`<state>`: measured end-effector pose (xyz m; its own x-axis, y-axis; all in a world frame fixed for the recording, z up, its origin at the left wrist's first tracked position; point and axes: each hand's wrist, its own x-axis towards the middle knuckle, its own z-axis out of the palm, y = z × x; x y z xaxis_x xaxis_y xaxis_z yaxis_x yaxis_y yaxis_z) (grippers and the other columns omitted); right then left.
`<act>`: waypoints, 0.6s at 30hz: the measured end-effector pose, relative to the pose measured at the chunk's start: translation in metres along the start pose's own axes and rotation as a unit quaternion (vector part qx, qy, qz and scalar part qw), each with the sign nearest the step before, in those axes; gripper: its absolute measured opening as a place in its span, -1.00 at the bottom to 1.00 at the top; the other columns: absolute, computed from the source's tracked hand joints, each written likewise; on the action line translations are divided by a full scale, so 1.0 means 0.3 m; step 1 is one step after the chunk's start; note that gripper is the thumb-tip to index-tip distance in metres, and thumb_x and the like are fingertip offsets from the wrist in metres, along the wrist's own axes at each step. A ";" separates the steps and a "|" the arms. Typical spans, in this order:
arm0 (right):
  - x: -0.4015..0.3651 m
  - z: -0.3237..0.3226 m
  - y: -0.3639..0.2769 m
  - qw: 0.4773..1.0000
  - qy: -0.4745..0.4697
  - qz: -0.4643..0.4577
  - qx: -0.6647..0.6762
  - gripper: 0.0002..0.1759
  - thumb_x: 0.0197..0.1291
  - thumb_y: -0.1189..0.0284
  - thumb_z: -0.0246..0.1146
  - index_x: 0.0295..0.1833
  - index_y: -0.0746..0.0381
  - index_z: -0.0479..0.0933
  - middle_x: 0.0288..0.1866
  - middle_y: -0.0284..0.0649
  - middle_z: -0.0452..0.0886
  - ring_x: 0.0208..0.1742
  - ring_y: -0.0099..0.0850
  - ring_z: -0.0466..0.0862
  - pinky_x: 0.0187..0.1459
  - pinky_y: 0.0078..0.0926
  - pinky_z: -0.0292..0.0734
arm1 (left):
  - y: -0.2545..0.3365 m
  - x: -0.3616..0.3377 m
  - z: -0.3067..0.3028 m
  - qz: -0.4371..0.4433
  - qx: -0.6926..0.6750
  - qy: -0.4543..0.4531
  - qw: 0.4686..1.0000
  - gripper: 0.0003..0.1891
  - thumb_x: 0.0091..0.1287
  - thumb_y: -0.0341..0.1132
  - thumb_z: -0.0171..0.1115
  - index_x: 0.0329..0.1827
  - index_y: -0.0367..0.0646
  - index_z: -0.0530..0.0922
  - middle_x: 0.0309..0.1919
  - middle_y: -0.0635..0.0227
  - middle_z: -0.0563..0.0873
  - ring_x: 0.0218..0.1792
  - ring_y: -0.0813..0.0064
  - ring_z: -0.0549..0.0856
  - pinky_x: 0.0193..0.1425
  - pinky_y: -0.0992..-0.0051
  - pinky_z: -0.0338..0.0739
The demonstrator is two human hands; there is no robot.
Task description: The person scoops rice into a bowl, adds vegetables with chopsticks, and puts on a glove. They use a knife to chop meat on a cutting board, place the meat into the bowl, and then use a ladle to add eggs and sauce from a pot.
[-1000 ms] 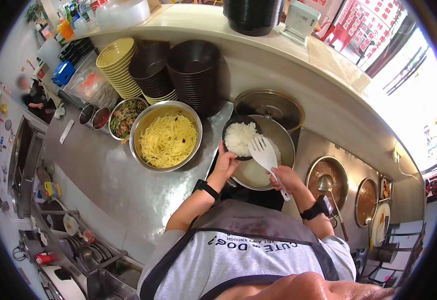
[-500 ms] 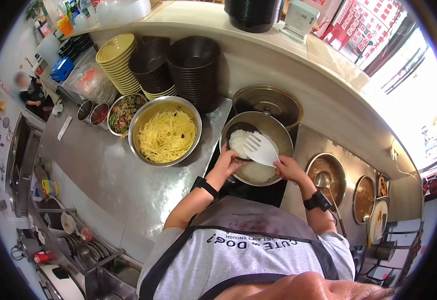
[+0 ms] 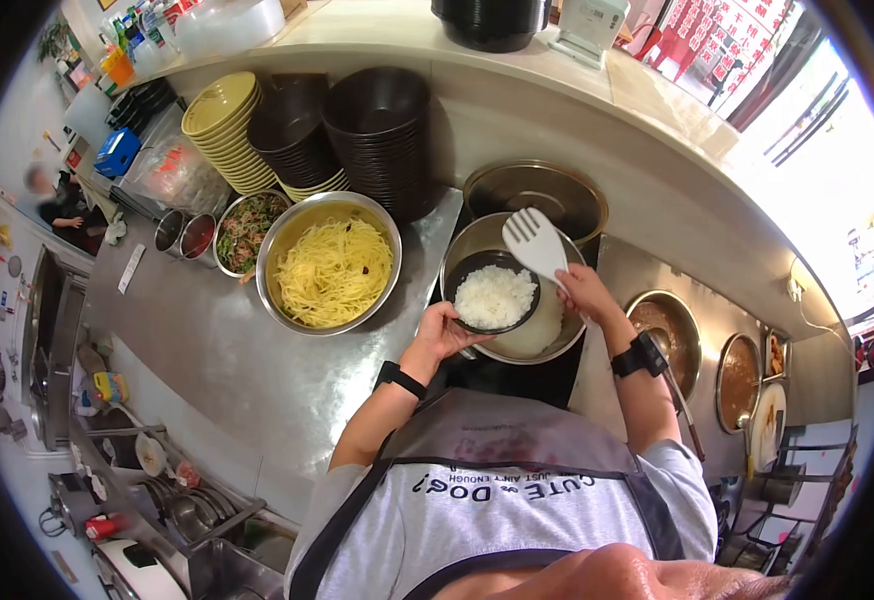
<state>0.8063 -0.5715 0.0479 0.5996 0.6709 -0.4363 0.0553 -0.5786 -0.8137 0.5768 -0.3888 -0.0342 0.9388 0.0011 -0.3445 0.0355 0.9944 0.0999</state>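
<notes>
My left hand (image 3: 444, 333) grips the near-left rim of a dark bowl (image 3: 477, 325) filled with white rice (image 3: 496, 296). The bowl is held over a large steel pot (image 3: 569, 340), which has more rice in its bottom. In my right hand (image 3: 584, 290) is a white slotted rice paddle (image 3: 537, 246) by its handle. Its slotted end points up and away, above the pot's far rim and apart from the rice in the bowl. Behind the pot leans a round metal lid (image 3: 582, 205).
Left of the pot stands a steel bowl of yellow shreds (image 3: 335, 270), beside a bowl of mixed greens (image 3: 249, 228). Stacked dark bowls (image 3: 377, 140) and yellow bowls (image 3: 222, 125) line the back. On the right are pots of brown sauce (image 3: 669, 330). A person (image 3: 67, 210) is at far left.
The rice paddle has lifted off the bowl's rice, up and away. My left hand has brought the bowl slightly nearer and lower, showing its whole mound of rice.
</notes>
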 end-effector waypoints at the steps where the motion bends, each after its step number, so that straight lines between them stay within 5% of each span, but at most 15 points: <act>1: 0.042 0.001 0.030 0.999 0.013 0.021 0.033 -0.75 0.41 0.29 0.10 -0.23 0.26 0.48 -0.57 -0.34 0.48 -0.67 -0.53 0.44 -0.63 -0.54 0.36 | 0.000 -0.018 -0.010 0.012 0.009 -0.012 1.000 -0.23 0.01 -0.40 0.00 0.43 -0.37 0.26 0.38 -0.09 0.41 0.39 -0.13 0.39 0.45 -0.25 0.21; 5: 0.191 0.052 0.141 0.999 0.031 0.043 -0.011 -0.70 0.38 0.31 0.12 -0.40 0.25 0.48 -0.62 -0.32 0.50 -0.70 -0.50 0.45 -0.64 -0.43 0.37 | 0.013 -0.117 -0.026 0.082 0.067 0.031 0.994 -0.21 0.00 -0.38 0.05 0.44 -0.37 0.25 0.39 -0.06 0.40 0.39 -0.10 0.40 0.43 -0.15 0.28; 7: 0.308 0.091 0.314 0.944 -0.076 0.027 -0.320 -0.69 0.28 0.36 0.17 -0.48 0.30 0.52 -0.59 -0.20 0.57 -0.68 -0.40 0.52 -0.63 -0.35 0.42 | 0.032 -0.205 0.065 0.106 0.032 -0.009 0.994 -0.20 -0.02 -0.40 0.07 0.44 -0.34 0.26 0.39 -0.03 0.41 0.40 -0.06 0.40 0.47 -0.09 0.26; 8: 0.322 0.142 0.388 0.947 -0.078 0.034 -0.310 -0.69 0.28 0.36 0.17 -0.48 0.30 0.52 -0.59 -0.20 0.57 -0.68 -0.40 0.52 -0.63 -0.35 0.42 | 0.043 -0.244 0.115 0.126 0.013 -0.017 0.992 -0.20 -0.03 -0.41 0.08 0.44 -0.32 0.27 0.39 -0.02 0.42 0.40 -0.04 0.40 0.49 -0.08 0.25; 10: 0.358 0.266 0.445 0.867 -0.016 0.073 -0.492 -0.76 0.18 0.49 0.18 -0.15 0.33 0.71 -0.04 0.08 0.71 -0.16 0.01 0.74 -0.34 0.02 0.60 | 0.065 -0.312 0.154 0.198 0.010 -0.030 0.980 -0.21 -0.04 -0.43 0.09 0.43 -0.29 0.30 0.38 0.02 0.44 0.41 0.00 0.39 0.50 -0.06 0.24; 11: 0.293 0.287 0.358 0.863 -0.036 0.081 -0.498 -0.75 0.17 0.47 0.14 -0.24 0.41 0.67 -0.23 0.06 0.72 -0.24 -0.01 0.74 -0.28 -0.14 0.63 | 0.079 -0.340 0.145 0.231 -0.003 -0.051 0.972 -0.21 -0.04 -0.45 0.10 0.43 -0.25 0.33 0.39 0.06 0.44 0.43 0.03 0.38 0.51 -0.07 0.23; 13: 0.453 0.390 0.601 0.867 -0.026 0.101 -0.488 -0.77 0.13 0.48 0.21 -0.16 0.33 0.70 -0.13 0.02 0.72 -0.15 0.01 0.73 -0.26 -0.02 0.62 | 0.087 -0.404 0.166 0.265 -0.014 -0.088 0.960 -0.21 -0.04 -0.46 0.08 0.44 -0.24 0.33 0.41 0.08 0.43 0.44 0.03 0.36 0.51 -0.08 0.23; 15: 0.459 0.437 0.572 0.871 -0.017 0.123 -0.476 -0.74 0.09 0.48 0.27 -0.08 0.25 0.72 -0.04 -0.01 0.73 -0.06 0.03 0.73 -0.24 0.10 0.61 | 0.084 -0.450 0.179 0.289 -0.008 -0.097 0.953 -0.21 -0.04 -0.46 0.07 0.44 -0.23 0.33 0.41 0.07 0.42 0.44 0.01 0.36 0.50 -0.09 0.24; 18: 0.381 0.381 0.441 0.853 -0.130 0.031 -0.505 -0.72 0.13 0.53 0.11 -0.15 0.42 0.67 -0.06 0.14 0.69 0.02 0.04 0.70 -0.03 -0.06 0.60 | 0.070 -0.489 0.159 0.292 -0.016 -0.059 0.954 -0.22 -0.04 -0.45 0.07 0.44 -0.23 0.34 0.41 0.07 0.42 0.43 0.01 0.38 0.50 -0.10 0.24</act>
<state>0.7910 -0.5184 -0.1535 0.4360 0.6284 -0.6442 0.7678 -0.6331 -0.0979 0.4562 -0.3731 0.0630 0.8271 0.5466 -0.1309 -0.5150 0.8303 0.2128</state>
